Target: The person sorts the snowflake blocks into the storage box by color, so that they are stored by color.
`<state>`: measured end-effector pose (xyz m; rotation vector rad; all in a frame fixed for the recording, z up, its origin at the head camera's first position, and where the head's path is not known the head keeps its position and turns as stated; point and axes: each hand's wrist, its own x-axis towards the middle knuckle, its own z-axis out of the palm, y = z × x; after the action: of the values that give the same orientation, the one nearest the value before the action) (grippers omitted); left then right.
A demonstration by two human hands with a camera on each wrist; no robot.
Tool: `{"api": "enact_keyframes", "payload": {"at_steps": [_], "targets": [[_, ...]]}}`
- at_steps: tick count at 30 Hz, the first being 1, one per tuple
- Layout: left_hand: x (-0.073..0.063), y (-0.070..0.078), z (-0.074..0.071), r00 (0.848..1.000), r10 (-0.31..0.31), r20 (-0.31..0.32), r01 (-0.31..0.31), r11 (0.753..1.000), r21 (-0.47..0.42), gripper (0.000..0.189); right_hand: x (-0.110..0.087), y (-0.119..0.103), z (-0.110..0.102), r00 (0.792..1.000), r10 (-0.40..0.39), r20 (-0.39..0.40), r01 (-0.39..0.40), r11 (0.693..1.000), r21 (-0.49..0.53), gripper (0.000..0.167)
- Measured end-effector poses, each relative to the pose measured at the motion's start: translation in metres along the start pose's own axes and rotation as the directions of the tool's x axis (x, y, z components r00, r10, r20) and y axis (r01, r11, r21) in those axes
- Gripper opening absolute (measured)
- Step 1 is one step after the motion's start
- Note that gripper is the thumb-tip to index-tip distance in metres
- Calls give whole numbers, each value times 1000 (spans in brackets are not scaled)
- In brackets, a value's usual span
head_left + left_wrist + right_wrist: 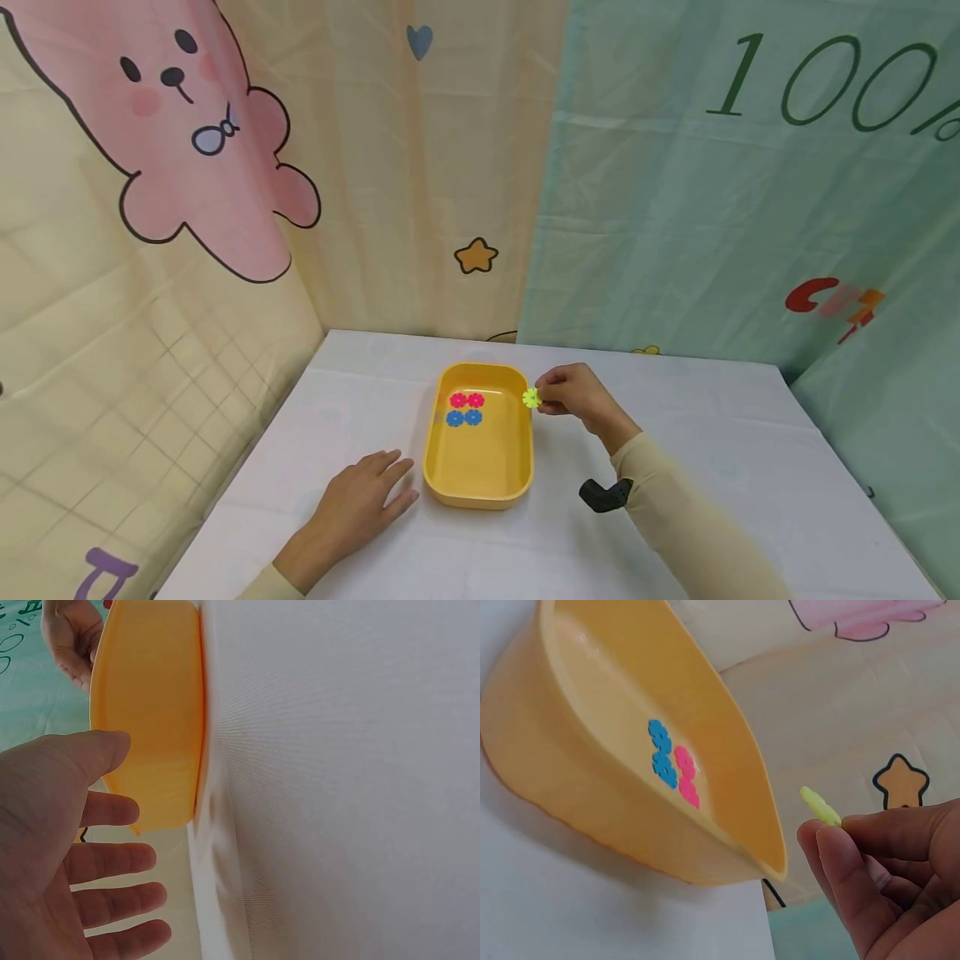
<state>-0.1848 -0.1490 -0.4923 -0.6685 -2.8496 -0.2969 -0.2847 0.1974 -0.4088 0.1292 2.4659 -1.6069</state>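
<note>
A yellow tray [480, 467] with raised walls stands on the white table. Inside, toward its far left, lie two pink snowflake discs [467, 401] side by side, with two blue snowflake discs [464, 417] just nearer. My right hand [581, 400] pinches a yellow-green snowflake disc [820, 805] between thumb and fingers, level with the tray's right rim in the head view. In the right wrist view the disc is seen edge-on, beyond the tray wall. My left hand [358, 508] is held beside the tray's near left corner, fingers spread and holding nothing.
White cloth covers the table [360, 392]. Behind and beside it hang printed curtains [420, 167] with a bear and a star. A black curved device [604, 496] is worn at the right wrist.
</note>
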Motion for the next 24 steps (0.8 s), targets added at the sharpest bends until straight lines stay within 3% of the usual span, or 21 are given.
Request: {"api": "enact_keyframes", "payload": {"at_steps": [11,24], "targets": [[-1,0,0,1000,11,-19,-10,1000,7,47,11,-17,44,997,-18,71,16,999,37,10],[-1,0,0,999,13,-41,-14,1000,-21,53,15,-15,87,993,-37,108,39,999,-13,7]]}}
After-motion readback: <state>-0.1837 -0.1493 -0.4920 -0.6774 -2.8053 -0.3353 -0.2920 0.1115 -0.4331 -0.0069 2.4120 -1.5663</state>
